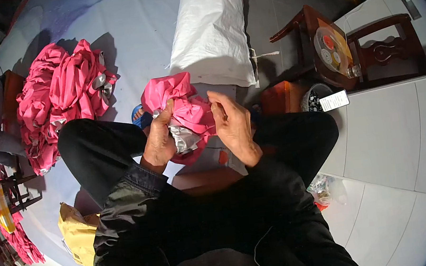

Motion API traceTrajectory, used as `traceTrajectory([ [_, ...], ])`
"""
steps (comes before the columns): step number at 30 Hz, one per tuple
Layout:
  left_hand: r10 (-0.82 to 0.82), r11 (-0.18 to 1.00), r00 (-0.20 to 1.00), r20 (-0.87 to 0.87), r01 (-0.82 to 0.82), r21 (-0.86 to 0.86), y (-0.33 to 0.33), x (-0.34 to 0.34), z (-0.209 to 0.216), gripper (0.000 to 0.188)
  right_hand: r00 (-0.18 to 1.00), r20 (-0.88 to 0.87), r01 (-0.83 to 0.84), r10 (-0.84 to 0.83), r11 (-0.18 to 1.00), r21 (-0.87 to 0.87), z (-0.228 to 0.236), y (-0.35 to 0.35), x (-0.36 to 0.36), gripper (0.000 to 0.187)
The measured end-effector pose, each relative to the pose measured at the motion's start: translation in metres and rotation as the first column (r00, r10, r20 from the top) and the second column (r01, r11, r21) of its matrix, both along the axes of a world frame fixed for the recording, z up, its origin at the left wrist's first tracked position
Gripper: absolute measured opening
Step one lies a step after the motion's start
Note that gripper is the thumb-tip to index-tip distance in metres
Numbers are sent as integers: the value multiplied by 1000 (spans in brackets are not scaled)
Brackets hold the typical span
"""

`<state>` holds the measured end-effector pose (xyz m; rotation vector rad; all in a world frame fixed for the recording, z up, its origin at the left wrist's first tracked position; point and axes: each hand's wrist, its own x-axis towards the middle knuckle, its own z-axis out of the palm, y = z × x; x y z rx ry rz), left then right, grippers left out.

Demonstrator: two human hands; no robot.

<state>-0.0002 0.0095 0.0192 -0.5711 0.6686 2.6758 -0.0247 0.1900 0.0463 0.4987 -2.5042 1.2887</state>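
Btwn the person's bent knees, head view: both forearms, in black sleeves, come up from the lower edge & meet mid-frame at a crumpled bright-pink cloth bundle w/ silver underside [181,91], held off the floor. L hand [158,142] is on the bundle's near-left side, thumb up & pressed on the cloth, fingers mostly hidden; grip is closed, pinching a fold. R hand [236,130] is at the bundle's right, back of hand up, wrist bent inward, fingers curled toward the cloth; can't tell if the tips pinch it or only sit against it. Containers: 1 stuffed white woven sack [213,26] lying beyond the bundle, contents hidden; 1 yellow bag [76,235] lower L, contents n/v; 1 round clear plastic tray [342,67] on a dark-red wooden chair [389,48], several small round pcs inside, 1 of them red, exact no. too small to tell; 1 black-and-white patterned bin [309,99] under a white rectangular card or phone [334,100]; 1 clear plastic bag [337,192] w/ mixed bits, lower R. Pink cloth elsewhere: 1 lg. pink-and-silver heap [67,92] L of the knees, 1 smaller pink heap [24,244] far lower L. Blue slipper [142,119]: 1 seen, just L of the bundle.
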Motion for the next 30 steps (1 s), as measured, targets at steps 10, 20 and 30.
traceTrajectory([
  [10,31,974,995,-92,-51,-219,-12,1,5,37,983,142,-140,115,974,178,-23,8,-1,11],
  [20,60,981,998,-16,-61,-184,-22,-3,9,22,882,398,-276,253,961,2,-12,9,1,21],
  [30,-74,960,989,-131,35,-278,0,2,19,30,795,566,-184,218,976,-117,-25,10,-12,31],
])
